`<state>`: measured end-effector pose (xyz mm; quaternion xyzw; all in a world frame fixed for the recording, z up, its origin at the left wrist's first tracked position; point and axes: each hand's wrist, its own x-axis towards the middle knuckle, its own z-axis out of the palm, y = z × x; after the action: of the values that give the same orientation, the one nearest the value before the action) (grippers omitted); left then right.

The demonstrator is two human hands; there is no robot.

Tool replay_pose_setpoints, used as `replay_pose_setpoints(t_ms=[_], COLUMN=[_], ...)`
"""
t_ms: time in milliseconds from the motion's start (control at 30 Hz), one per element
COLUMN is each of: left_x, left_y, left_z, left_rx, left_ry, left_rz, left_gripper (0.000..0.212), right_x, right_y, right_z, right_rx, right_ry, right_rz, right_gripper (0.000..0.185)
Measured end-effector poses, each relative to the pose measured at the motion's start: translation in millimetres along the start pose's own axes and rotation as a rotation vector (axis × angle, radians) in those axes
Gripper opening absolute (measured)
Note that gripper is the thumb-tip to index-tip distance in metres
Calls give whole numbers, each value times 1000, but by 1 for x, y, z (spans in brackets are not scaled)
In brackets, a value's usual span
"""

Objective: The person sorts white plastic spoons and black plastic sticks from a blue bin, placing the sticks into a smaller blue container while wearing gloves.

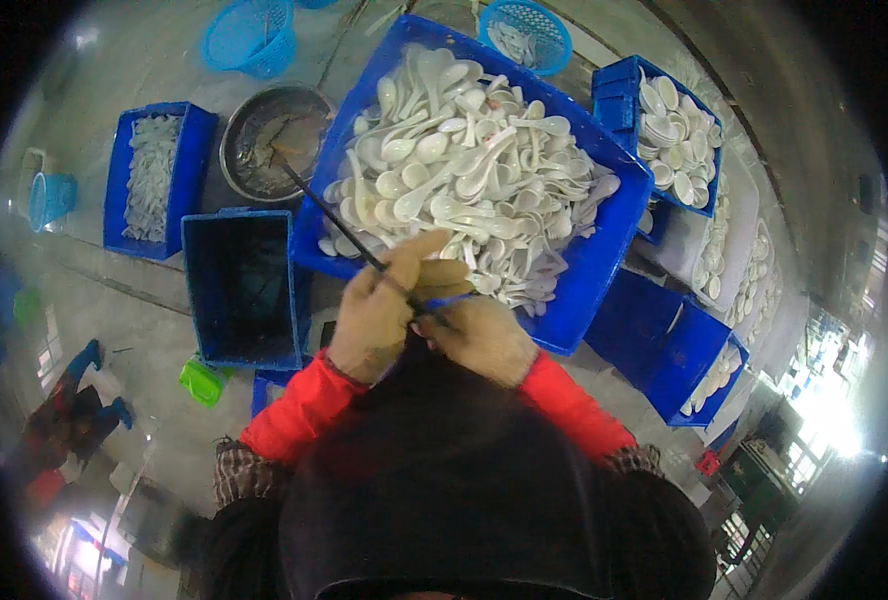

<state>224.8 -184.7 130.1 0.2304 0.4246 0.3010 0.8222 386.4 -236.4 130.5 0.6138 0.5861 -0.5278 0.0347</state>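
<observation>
A thin dark rod (339,229) slants from above a metal basin to my hands; its far end looks tan. My left hand (373,322), in a tan glove, has the rod between thumb and fingers, with some fingers stretched toward the spoons. At the rod's near end is my right hand (485,341), also gloved and blurred, its fingers curled close to the left; whether it grips the rod is unclear. Just beyond both hands, a large blue plastic box (609,266) holds a heap of white ceramic spoons (466,165).
The round metal basin (226,161) holds murky liquid. Beside it stand a dark-interior blue crate (189,292) and a blue crate of small pale pieces (114,195). Blue baskets (241,45) sit behind. More spoon crates (616,105) line the right. Another person (76,412) is at far left.
</observation>
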Motion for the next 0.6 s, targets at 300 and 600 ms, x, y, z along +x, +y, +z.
replay_pose_setpoints(t_ms=[300, 600], left_x=[-35, -59], left_y=[19, 2], left_z=[-74, -222], left_rx=[-89, -190], left_ry=[409, 830], left_rz=[343, 111], left_gripper=[53, 52], right_x=[81, 58], right_y=[-62, -36], right_z=[48, 27], right_rx=[105, 298], right_ry=[-449, 36], right_rz=[-127, -363], right_gripper=[47, 30])
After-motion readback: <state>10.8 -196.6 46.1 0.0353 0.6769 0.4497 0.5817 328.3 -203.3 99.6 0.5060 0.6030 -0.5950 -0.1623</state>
